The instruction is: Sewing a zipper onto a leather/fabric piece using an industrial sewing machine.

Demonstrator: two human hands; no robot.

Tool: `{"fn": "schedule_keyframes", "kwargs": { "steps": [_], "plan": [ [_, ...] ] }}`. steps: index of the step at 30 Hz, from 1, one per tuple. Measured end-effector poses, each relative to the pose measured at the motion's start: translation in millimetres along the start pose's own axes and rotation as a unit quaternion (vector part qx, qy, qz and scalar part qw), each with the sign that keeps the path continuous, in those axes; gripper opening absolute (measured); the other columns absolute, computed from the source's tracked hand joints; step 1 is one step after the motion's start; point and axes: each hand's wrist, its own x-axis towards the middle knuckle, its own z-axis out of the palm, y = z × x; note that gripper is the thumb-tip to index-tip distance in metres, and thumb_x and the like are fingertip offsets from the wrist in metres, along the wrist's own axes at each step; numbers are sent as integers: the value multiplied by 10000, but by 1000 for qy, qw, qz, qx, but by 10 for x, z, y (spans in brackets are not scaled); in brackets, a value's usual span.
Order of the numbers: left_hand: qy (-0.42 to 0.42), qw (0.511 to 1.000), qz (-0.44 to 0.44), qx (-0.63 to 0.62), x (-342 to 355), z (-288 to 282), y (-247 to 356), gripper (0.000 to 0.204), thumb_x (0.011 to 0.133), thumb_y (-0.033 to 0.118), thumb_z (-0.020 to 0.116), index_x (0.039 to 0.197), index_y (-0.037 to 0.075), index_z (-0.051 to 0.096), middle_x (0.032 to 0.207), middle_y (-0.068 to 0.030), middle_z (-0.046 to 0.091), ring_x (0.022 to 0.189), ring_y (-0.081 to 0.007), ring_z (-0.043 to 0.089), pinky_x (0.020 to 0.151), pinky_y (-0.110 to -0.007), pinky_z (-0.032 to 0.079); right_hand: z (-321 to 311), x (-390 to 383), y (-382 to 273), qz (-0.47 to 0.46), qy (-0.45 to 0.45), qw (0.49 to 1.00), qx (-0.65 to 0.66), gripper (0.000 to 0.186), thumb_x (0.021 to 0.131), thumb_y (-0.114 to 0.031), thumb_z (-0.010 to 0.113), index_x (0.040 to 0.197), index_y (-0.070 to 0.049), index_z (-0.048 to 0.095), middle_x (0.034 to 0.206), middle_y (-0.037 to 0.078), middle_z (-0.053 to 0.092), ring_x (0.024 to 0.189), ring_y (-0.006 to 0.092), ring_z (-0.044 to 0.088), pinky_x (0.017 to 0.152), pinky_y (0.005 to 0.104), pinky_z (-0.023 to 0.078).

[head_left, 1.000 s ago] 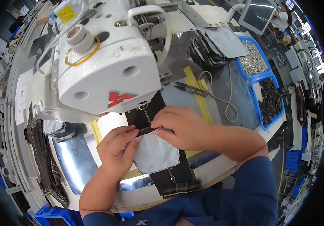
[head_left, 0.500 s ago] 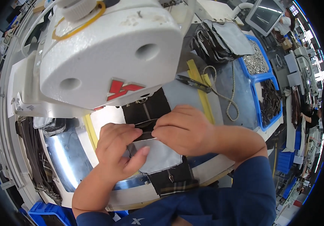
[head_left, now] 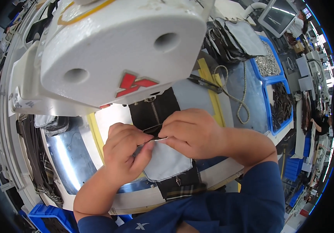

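A dark fabric piece (head_left: pixel 141 114) with metal zippers lies under the white sewing machine head (head_left: pixel 116 50). Joined to or lying over its nearer part is a light grey cloth (head_left: pixel 165 163) with frayed edges. My left hand (head_left: pixel 126 149) pinches the upper edge of the grey cloth between thumb and fingers. Close beside it, my right hand (head_left: pixel 192 132) also grips that edge, its fingertips nearly touching the left ones. Part of the seam is hidden under my fingers. Below the cloth, a dark strip (head_left: pixel 178 180) with a zipper pull hangs toward my body.
Thread snips (head_left: pixel 205 83) and a cord (head_left: pixel 244 105) lie right of the machine. Blue bins hold metal hardware (head_left: pixel 266 62) and dark strips (head_left: pixel 280 105). Stacked cloth pieces (head_left: pixel 237 39) stand behind them. Dark fabric strips (head_left: pixel 35 155) hang at the left.
My left thumb has closed against the fingers on the grey cloth's edge, and the fold between my hands has drawn together. The view has shifted slightly.
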Motion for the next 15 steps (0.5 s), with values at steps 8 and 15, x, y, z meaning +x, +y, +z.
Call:
{"fn": "schedule_keyframes", "kwargs": {
  "steps": [8, 15],
  "plan": [
    [-21, 997, -68, -44, -36, 13, -11, 154, 773, 1, 803, 909, 50, 750, 840, -95, 713, 806, -288, 674, 767, -384, 518, -68, 68, -56, 118, -53, 986, 105, 175, 870, -84, 813, 1033, -49, 759, 969, 111, 749, 831, 298, 738, 695, 364, 586],
    [-28, 997, -49, -43, -10, 41, -11, 167, 763, -14, 804, 907, 51, 747, 836, -88, 708, 801, -285, 668, 765, -381, 515, -32, 67, -29, 117, -54, 985, 116, 123, 905, -103, 802, 1006, -46, 763, 951, 107, 749, 791, 269, 730, 661, 344, 572]
  ]
}}
